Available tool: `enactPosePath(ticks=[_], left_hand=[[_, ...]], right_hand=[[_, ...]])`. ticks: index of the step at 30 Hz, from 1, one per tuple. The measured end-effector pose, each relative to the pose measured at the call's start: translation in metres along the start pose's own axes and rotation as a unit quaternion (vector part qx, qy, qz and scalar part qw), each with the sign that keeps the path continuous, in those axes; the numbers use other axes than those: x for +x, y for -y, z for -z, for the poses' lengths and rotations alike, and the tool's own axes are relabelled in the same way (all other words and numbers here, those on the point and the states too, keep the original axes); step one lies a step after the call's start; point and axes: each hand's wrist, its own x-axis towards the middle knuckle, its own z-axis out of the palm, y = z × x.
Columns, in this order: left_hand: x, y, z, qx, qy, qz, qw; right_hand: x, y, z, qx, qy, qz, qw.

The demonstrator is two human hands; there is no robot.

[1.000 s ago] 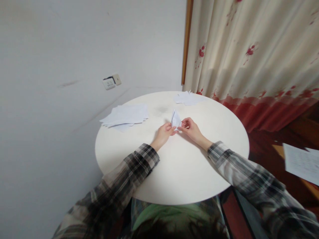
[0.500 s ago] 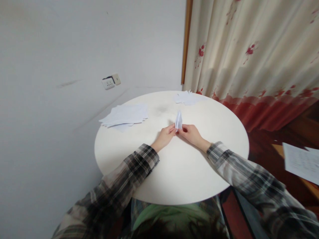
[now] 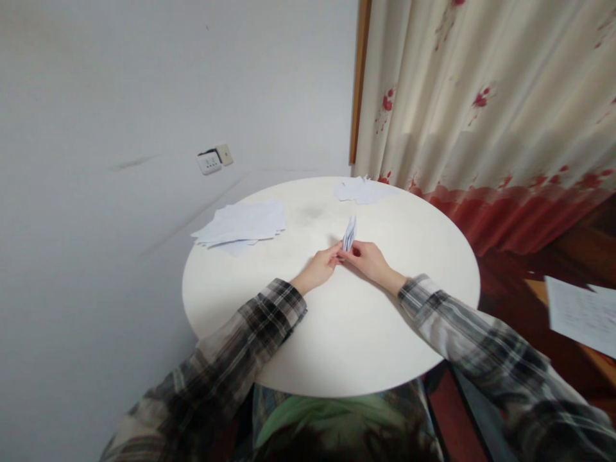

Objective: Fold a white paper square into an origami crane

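Observation:
A small piece of folded white paper (image 3: 349,233) stands upright between my two hands, over the middle of the round white table (image 3: 337,333). Its layers show as several thin edges leaning slightly to the right. My left hand (image 3: 319,265) pinches its lower left side with thumb and fingers. From the other side, my right hand (image 3: 367,258) grips the lower right edge, its fingertips meeting those of my left hand. The bottom of the folded paper is hidden behind my fingers.
A stack of white sheets (image 3: 240,224) lies at the table's left edge. Smaller paper pieces (image 3: 363,190) lie at the back. A wall with a socket (image 3: 209,162) borders the left, a flowered curtain (image 3: 481,141) the right. Printed sheets (image 3: 580,311) are beyond the table's right side.
The folded paper has turned and tilted a little to the right, now showing its layered edges. My right fingers have shifted slightly left across its base; both hands keep hold.

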Motion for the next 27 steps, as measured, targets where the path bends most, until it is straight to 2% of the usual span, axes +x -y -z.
enactPosePath(ticks=[3, 6, 10, 17, 23, 27], left_hand=[[0.001, -0.002, -0.002, -0.064, 0.015, 0.015, 0.998], [0.002, -0.008, -0.004, -0.102, -0.01, 0.043, 0.994], [0.003, -0.016, -0.002, -0.14, -0.031, 0.038, 0.989], [0.008, -0.01, 0.006, -0.12, -0.073, 0.044, 0.989], [0.005, -0.015, 0.008, -0.186, -0.021, 0.091, 0.978], [0.003, -0.018, 0.008, -0.187, -0.04, 0.088, 0.978]], right_hand=[[0.001, -0.002, -0.001, 0.012, -0.001, 0.001, 1.0], [0.002, -0.003, -0.002, 0.034, 0.003, 0.008, 0.999], [0.002, -0.002, -0.002, 0.064, 0.015, 0.017, 0.998], [0.0, 0.002, -0.002, 0.111, 0.021, 0.022, 0.993], [-0.002, 0.001, -0.001, 0.162, 0.026, 0.034, 0.986], [-0.001, -0.001, -0.002, 0.188, 0.038, 0.012, 0.981]])
